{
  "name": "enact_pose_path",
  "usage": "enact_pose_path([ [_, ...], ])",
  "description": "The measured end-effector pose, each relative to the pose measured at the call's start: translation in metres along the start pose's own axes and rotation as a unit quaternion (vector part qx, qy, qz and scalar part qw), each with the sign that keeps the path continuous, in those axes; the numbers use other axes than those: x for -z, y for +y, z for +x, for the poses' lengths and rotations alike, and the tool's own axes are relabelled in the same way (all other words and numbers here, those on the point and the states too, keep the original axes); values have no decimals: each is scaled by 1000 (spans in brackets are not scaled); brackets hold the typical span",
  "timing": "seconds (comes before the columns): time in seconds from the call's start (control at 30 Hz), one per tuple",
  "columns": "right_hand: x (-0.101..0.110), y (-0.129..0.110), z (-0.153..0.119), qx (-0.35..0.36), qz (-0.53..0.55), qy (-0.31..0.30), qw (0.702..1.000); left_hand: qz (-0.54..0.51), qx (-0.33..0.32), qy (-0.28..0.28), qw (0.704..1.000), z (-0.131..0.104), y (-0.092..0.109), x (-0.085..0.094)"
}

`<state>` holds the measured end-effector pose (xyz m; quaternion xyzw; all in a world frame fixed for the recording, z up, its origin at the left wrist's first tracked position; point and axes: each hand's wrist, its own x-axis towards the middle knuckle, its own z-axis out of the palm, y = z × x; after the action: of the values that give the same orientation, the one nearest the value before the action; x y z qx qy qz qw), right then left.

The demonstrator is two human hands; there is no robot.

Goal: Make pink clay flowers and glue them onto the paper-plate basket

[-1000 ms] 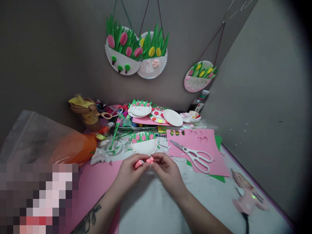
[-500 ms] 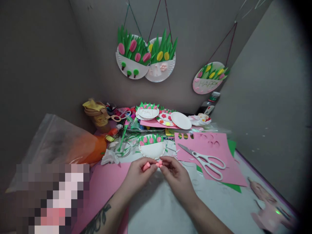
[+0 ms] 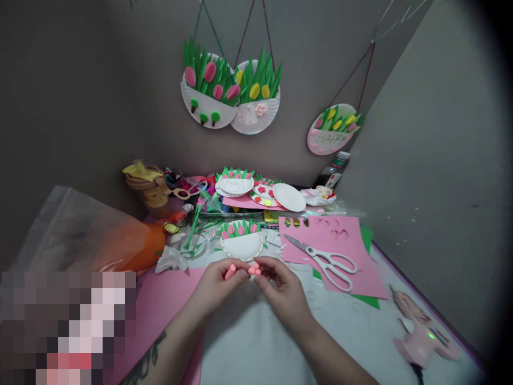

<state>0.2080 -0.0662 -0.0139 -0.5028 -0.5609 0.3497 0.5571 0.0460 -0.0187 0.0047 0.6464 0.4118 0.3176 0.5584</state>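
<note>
My left hand (image 3: 225, 282) is closed round a short pink clay roll (image 3: 230, 271), which pokes out between its thumb and fingers. Between my fingertips, a cluster of small pink clay balls (image 3: 255, 269) is pinched by my right hand (image 3: 280, 286), with the left fingertips right beside it. Just beyond both hands lies a decorated paper plate (image 3: 242, 247) with green paper grass, pink flowers and a beaded rim. White-handled scissors (image 3: 320, 256) rest on a pink sheet (image 3: 340, 230) to the right.
Decorated plates (image 3: 236, 183) and a plain white plate (image 3: 289, 197) sit at the back. A plastic bag with orange contents (image 3: 132, 243) and a lidded cup (image 3: 150, 190) stand left. A pink glue gun (image 3: 417, 342) lies right. Three plates hang on the wall.
The view has shifted slightly, so the scene sits further left. My hands have parted a little, and the pink cluster shows more clearly between the fingertips.
</note>
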Motion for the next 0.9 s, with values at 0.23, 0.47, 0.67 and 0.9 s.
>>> enact_pose_path([
  [0.23, 1, -1, 0, 14, -5, -30, 999, 18, 17, 23, 999, 3, -6, 1],
  [0.47, 1, -1, 1, 24, -42, -12, 999, -8, 24, -3, 1000, 2, -4, 2],
  [0.67, 2, 1, -1, 70, -92, -34, 993, -18, 27, 2, 999, 1, 0, 0],
  [0.9, -1, 7, -3, 190, -234, -22, 953, 39, 25, 18, 999, 1, 3, -3],
])
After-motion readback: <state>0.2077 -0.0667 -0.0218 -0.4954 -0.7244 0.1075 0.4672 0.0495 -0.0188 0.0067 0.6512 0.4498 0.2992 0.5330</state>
